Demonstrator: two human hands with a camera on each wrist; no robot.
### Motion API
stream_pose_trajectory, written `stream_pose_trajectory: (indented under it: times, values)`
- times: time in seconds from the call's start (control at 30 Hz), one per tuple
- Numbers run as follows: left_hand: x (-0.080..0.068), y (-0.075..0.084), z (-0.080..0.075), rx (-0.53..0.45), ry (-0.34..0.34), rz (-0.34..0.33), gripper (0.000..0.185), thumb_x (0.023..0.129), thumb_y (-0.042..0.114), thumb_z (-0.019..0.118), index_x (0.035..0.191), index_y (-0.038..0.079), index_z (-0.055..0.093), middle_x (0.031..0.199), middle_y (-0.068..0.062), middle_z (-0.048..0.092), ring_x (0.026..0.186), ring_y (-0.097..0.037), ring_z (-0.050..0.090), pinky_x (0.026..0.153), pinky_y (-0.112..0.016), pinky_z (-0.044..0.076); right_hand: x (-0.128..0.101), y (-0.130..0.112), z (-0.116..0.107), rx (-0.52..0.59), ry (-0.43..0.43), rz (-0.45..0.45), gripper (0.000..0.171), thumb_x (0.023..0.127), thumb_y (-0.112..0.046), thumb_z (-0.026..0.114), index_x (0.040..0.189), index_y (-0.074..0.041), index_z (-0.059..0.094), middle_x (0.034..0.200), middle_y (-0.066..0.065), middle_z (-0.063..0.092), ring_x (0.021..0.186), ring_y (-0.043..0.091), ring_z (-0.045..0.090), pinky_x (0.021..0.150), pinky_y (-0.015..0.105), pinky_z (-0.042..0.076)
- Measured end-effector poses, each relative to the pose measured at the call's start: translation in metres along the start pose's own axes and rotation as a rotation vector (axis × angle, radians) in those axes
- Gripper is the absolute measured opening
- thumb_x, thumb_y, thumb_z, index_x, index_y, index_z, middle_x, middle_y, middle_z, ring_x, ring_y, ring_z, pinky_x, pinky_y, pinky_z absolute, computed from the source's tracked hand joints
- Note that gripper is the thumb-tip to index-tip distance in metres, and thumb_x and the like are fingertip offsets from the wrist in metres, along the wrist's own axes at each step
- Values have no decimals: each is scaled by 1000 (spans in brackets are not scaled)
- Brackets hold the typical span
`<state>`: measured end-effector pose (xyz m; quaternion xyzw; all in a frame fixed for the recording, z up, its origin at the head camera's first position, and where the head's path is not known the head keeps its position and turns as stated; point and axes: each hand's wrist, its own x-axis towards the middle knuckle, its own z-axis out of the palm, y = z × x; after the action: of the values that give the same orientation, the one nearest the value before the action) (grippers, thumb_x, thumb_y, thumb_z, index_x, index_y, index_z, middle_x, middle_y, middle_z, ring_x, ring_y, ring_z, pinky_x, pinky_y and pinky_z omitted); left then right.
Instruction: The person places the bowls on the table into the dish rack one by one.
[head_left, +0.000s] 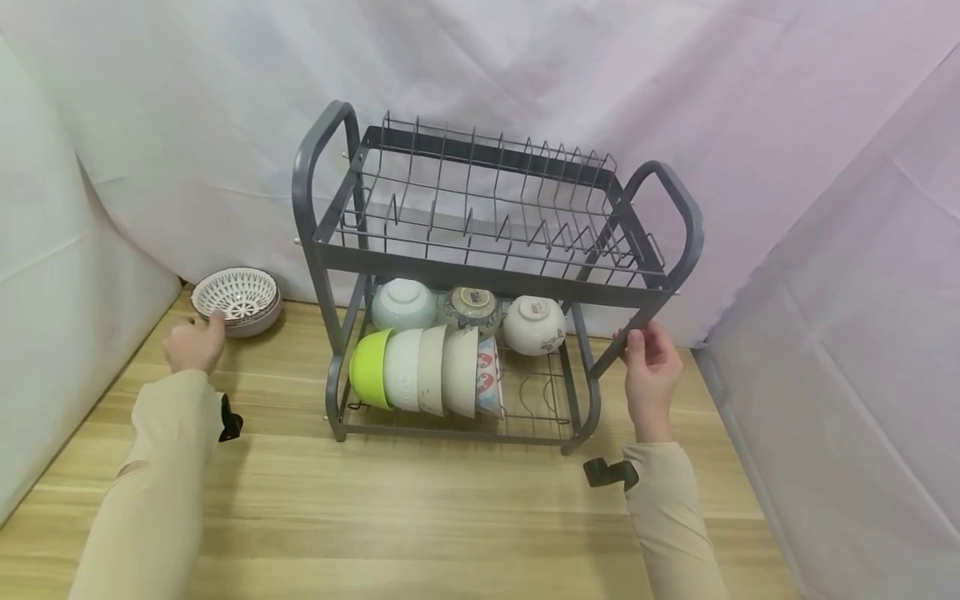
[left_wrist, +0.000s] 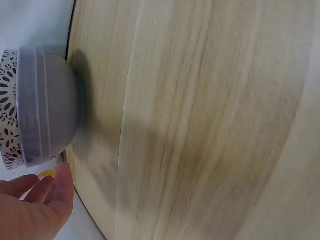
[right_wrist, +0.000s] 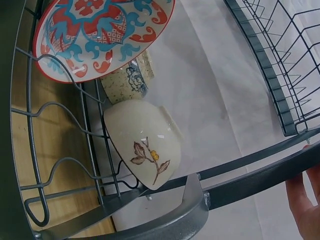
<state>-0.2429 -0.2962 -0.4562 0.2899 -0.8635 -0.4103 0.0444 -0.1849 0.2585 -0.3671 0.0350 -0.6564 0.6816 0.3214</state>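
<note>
Green bowl (head_left: pixel 370 367), perhaps plastic; wooden tabletop (head_left: pixel 420 517)

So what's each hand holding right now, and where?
The right hand grips the dish rack at its right front frame bar. The left hand holds nothing; its fingers are at the stacked bowls' rim.

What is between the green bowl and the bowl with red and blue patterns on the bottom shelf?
In the head view, three pale bowls stand on edge in a row between the green bowl and the red and blue patterned bowl, all packed together in the rack.
</note>
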Motion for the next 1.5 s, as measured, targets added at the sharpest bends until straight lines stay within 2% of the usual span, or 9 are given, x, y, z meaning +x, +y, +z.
stream_pose_trajectory:
  times: [0.17,0.27,0.4,0.53,0.77,0.97,1.17,1.37,1.5]
  values:
    - [2,4,-1,59,-8,62,69,90,38,28,131,-17,29,132,-38,32,122,-51,29,102,-53,26,0,-1,-1,-13,-2,-12,11,87,-6,57,96,-8,63,83,5,62,79,15,64,72,23,53]
    - [2,7,-1,84,2,98,61,90,30,27,122,-21,40,123,-42,38,116,-52,35,99,-53,29,0,-1,-1,-20,1,-13,13,87,-7,57,98,-3,63,83,7,62,79,14,64,73,23,53]
    - [1,13,0,73,56,109,53,89,20,27,116,-23,41,119,-42,42,113,-51,38,98,-53,30,0,-1,0,-9,5,-12,14,87,-6,57,99,1,61,83,6,63,77,10,64,72,22,53]
    - [1,18,0,13,125,95,50,89,14,28,127,-17,36,126,-37,41,118,-49,37,101,-51,28,0,-1,0,1,5,-16,13,87,-4,57,98,-1,63,82,4,63,76,8,64,71,22,53]
    - [1,18,2,-57,174,82,50,91,13,26,137,-7,30,134,-30,37,123,-45,35,103,-49,28,-1,0,-1,-5,0,-15,11,87,-6,58,95,-10,64,83,7,63,77,10,64,71,22,53]
    - [-2,17,6,-48,247,100,47,94,14,28,138,-1,33,131,-28,42,117,-48,41,97,-53,33,-1,0,0,31,-6,-11,13,87,-4,57,98,-2,63,82,8,63,76,10,64,73,23,52]
    - [-7,20,7,17,276,69,47,96,20,25,139,4,32,131,-25,44,112,-49,45,91,-55,37,-1,-1,0,26,-4,-10,12,87,-4,57,96,-8,64,80,3,63,76,8,63,72,20,52]
    - [-9,21,6,38,372,114,43,96,17,28,136,8,38,124,-26,50,104,-51,49,86,-57,39,-1,-1,0,15,-9,-21,13,88,-4,56,96,-9,64,82,5,63,77,11,63,72,22,52]
    - [-10,18,1,-6,409,150,42,94,17,30,133,8,45,125,-22,51,105,-50,49,89,-57,39,-1,0,0,7,-11,-25,12,88,-3,56,95,-9,64,82,4,63,77,14,64,72,22,53]
